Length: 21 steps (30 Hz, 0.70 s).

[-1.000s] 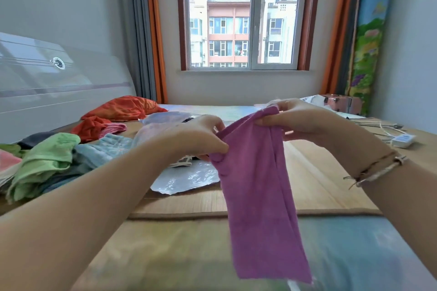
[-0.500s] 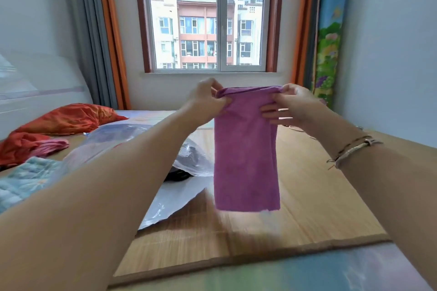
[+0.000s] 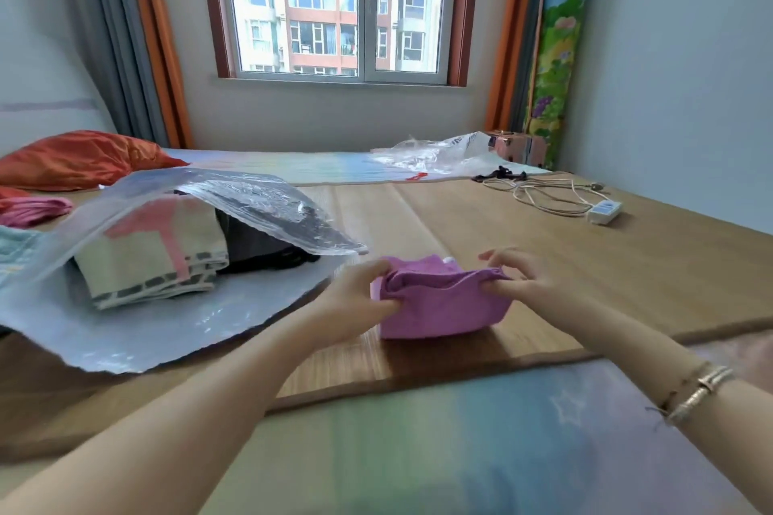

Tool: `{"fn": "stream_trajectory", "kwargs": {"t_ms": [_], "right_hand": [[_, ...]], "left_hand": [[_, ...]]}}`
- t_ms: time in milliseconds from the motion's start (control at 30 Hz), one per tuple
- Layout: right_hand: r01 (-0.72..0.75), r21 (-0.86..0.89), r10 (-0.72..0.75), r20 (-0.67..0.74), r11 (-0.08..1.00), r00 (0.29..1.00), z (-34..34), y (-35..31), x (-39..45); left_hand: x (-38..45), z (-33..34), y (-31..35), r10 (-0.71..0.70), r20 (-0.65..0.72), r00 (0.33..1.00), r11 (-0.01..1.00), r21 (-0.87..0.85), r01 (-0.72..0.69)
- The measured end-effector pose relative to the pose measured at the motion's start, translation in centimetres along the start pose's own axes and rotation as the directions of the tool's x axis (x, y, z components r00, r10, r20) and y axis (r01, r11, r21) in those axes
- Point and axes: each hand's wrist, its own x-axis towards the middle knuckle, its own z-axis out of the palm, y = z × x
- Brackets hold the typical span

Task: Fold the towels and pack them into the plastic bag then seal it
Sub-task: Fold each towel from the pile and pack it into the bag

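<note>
A purple towel [image 3: 443, 309] lies folded into a small bundle on the bamboo mat [image 3: 523, 247]. My left hand [image 3: 355, 297] pinches its left top edge and my right hand [image 3: 518, 276] pinches its right top edge. To the left lies a large clear plastic bag [image 3: 175, 326] with its mouth open toward the towel. Inside it are a folded cream towel with pink and grey pattern [image 3: 154, 259] and a dark folded towel [image 3: 259, 243].
An orange cloth [image 3: 79, 159], a pink towel [image 3: 33, 209] and a light blue towel [image 3: 12, 247] lie at the far left. A second crumpled clear bag [image 3: 435, 155] lies at the back. A white power strip with cable [image 3: 602, 211] sits at the right.
The purple towel hung long between my raised hands. Both hands have come down and the towel now sits folded short on the mat, beside the open bag.
</note>
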Motion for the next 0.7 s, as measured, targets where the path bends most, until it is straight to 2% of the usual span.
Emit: {"fn": "stream_trajectory", "kwargs": {"t_ms": [33, 100, 200, 300, 367, 433, 500, 567, 633, 700], "right_hand": [[-0.019, 0.059, 0.015, 0.068, 0.998, 0.998, 0.5, 0.5, -0.6], [-0.028, 0.104, 0.017, 0.105, 0.994, 0.994, 1.2, 1.0, -1.5], [-0.001, 0.152, -0.006, 0.051, 0.988, 0.999, 2.0, 1.3, -2.3], [-0.013, 0.201, 0.013, 0.002, 0.979, 1.000, 2.2, 1.3, -2.2], [-0.027, 0.187, 0.034, -0.039, 0.982, 0.999, 2.7, 1.3, -1.4], [-0.037, 0.133, 0.053, -0.114, 0.990, 0.992, 3.3, 1.2, 0.0], [-0.048, 0.087, 0.066, -0.217, 0.995, 0.974, 3.9, 1.5, 2.1], [-0.098, -0.067, 0.074, -0.290, 0.993, 0.954, 4.4, 1.9, 4.2], [-0.176, -0.373, 0.064, -0.293, 0.911, 0.954, 5.2, 2.2, 5.7], [-0.127, -0.519, 0.012, -0.220, 0.845, 0.975, 6.4, 2.1, 6.3]], "left_hand": [[-1.0, 0.6, -0.6, -0.020, 0.056, 0.998, 0.998, -0.052, 0.023], [-2.1, 1.2, -1.5, -0.043, 0.116, 0.992, 0.985, -0.159, 0.061], [-2.5, 1.2, -1.7, -0.054, 0.112, 0.992, 0.975, -0.208, 0.077], [-2.6, 0.8, -1.2, -0.112, 0.170, 0.979, 0.946, -0.282, 0.158], [-2.2, 0.9, -0.7, -0.167, 0.143, 0.976, 0.937, -0.286, 0.202], [-0.8, 1.3, -0.7, -0.219, -0.009, 0.976, 0.954, -0.212, 0.212], [0.9, 1.8, -0.8, -0.270, -0.183, 0.945, 0.953, -0.190, 0.235], [2.2, 2.4, -0.8, -0.321, -0.282, 0.904, 0.943, -0.183, 0.277], [2.8, 3.0, -0.8, -0.350, -0.287, 0.892, 0.936, -0.078, 0.343], [2.8, 3.7, -1.4, -0.388, -0.244, 0.889, 0.915, 0.018, 0.404]]}}
